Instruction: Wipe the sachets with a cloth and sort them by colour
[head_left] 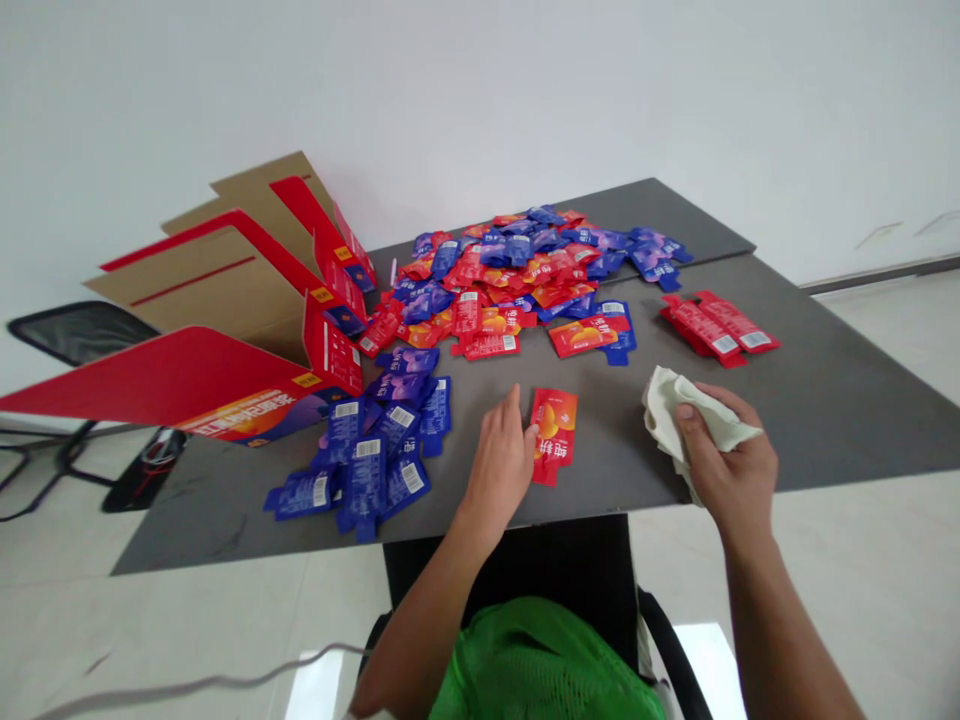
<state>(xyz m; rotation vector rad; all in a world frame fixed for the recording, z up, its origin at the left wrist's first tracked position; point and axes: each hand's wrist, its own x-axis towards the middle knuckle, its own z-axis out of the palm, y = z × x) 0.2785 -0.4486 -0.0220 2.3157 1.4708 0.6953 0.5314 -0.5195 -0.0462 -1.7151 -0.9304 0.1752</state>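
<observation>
A red and orange pouch lies flat on the grey table in front of me. At its left edge rests my left hand, fingers stretched out and the thumb at the pouch's side; whether it presses on the pouch I cannot tell. My right hand is closed around a folded white cloth, held near the table's front edge. Blue pouches lie overlapping to the left of my left hand. Beyond my right hand, a small stack of red pouches lies with barcodes showing.
A large heap of mixed red and blue pouches covers the table's far middle. Open red cardboard boxes stand at the left, flaps spread. The grey table runs to the white wall. A black mesh chair stands behind the boxes.
</observation>
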